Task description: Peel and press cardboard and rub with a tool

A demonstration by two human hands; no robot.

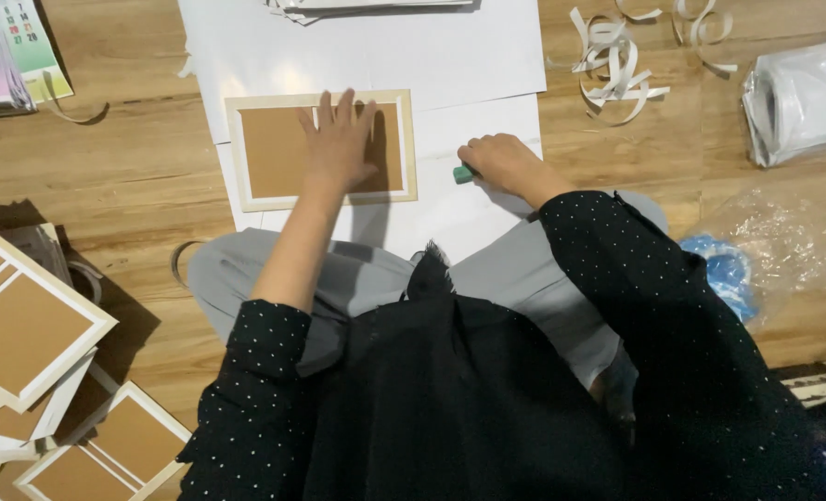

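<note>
At the upper left of the frame a colourful printed sheet [9,46] lies on the wooden floor [125,167]. Along the lower left edge is a loose pile of brown boards with pale borders [32,353], some overlapping, some tilted.

Left of centre, near the top, a brown board with a cream border [274,153] lies flat on large white paper sheets [450,56] spread over the floor. The left hand [339,139] rests on the right half of this board, palm down, fingers spread and pointing to the top of the frame; it presses flat and grips nothing. The bare forearm runs down to a black dotted sleeve [255,371].

Just right of the board, on the white paper, the right hand [501,162] is curled with knuckles up, fingers pressed together around a small green object [464,173], which sticks out at the hand's left side; what kind of thing it is cannot be told. It sits on the paper near the board's right edge, apart from it.

Below, grey trousers [515,269] and a black top fill the lower middle.

To the upper right, curled white paper strips [617,65] lie on the floor. At the far right is a white plastic-wrapped bundle [803,97], and under it a clear crumpled bag [784,246] with something blue [724,269] inside.
</note>
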